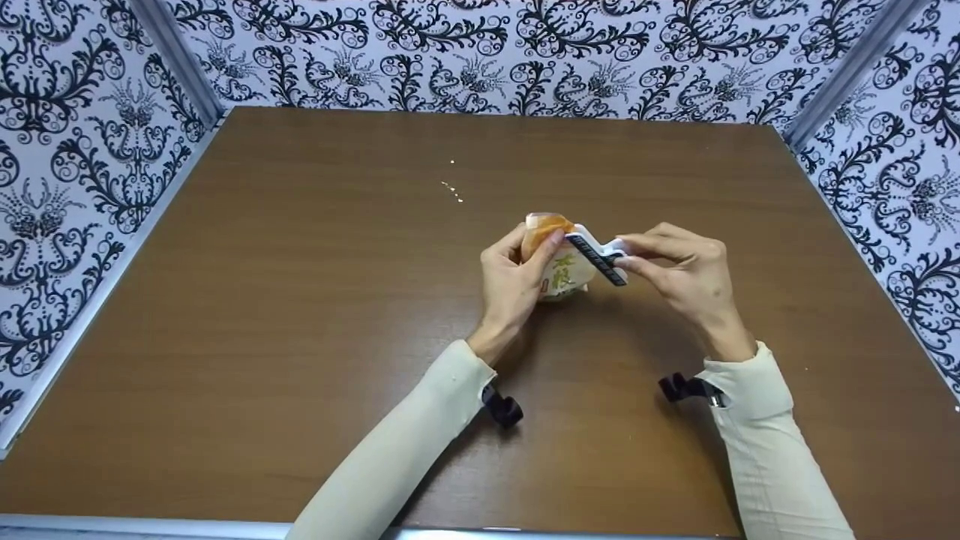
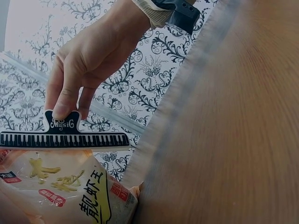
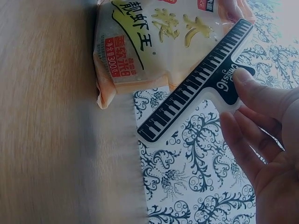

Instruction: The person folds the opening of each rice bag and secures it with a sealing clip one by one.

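My left hand [image 1: 511,281] grips a plastic food bag [image 1: 568,271] by its upper part, the thumb lying across the orange end. The bag is translucent, with orange edges and gold and black Chinese print, clear in the right wrist view. Between thumb and fingers, my right hand [image 1: 686,274] pinches the handle of a bag clip [image 3: 196,81], black and white with piano keys and the word "Music". In the left wrist view the clip's long bar [image 2: 65,141] runs along the bag's top edge. Whether its jaws have the plastic between them I cannot tell.
Both hands are above a brown wooden table [image 1: 300,300]. A few small pale crumbs [image 1: 452,190] lie on it, farther back and left of the bag. Patterned black-and-white panels [image 1: 450,60] stand along the back and sides. Each wrist carries a black camera mount [image 1: 504,409].
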`<state>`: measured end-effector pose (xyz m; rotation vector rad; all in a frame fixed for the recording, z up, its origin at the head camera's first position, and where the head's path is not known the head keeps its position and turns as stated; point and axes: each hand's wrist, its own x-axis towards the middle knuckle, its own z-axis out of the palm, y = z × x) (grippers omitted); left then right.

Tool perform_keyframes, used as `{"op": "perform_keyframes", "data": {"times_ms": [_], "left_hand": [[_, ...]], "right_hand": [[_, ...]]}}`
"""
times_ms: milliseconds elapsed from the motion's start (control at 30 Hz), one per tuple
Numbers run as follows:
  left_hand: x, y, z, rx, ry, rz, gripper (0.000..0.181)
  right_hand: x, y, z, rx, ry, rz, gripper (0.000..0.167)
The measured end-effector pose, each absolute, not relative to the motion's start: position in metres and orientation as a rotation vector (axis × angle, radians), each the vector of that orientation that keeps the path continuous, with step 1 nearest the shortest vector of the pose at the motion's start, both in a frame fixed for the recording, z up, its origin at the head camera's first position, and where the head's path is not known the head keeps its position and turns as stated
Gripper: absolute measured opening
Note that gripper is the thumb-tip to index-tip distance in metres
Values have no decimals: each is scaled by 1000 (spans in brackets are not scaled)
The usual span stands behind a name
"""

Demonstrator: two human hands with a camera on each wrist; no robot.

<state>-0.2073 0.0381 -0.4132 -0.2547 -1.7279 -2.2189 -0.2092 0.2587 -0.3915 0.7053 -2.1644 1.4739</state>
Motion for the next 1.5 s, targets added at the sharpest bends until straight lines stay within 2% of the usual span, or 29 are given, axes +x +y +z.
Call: {"op": "perform_keyframes", "data": {"times_ms": [1500], "left_hand": [[-209, 40, -413, -229, -1742, -2180, 15]], "right_hand": [[-209, 251, -391, 729, -2086, 1427, 27]]}}
